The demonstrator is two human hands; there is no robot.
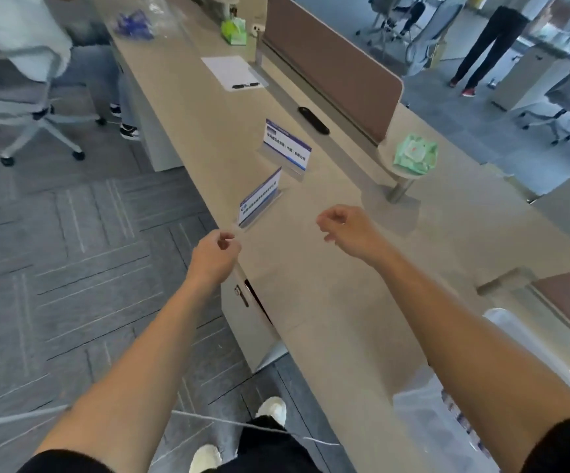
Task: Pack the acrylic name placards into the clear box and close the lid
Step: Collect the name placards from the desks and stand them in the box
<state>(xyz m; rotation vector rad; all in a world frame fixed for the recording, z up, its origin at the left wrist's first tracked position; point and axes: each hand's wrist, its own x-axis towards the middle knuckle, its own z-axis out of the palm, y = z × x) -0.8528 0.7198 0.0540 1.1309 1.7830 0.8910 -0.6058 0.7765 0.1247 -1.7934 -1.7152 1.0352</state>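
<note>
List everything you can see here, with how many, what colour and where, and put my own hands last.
placards: 2, clear with blue-white cards, mid-desk
box: 1, clear, bottom right
paper: 1, white, far desk
pen: 1, black, on paper
wipes pack: 1, green, on round stand
tissue pack: 1, green, far desk
remote-like bar: 1, black, by divider
divider: 1, brown
chair: 1, grey, left
left hand: curled, empty, desk edge
right hand: curled, empty, over desk
</note>
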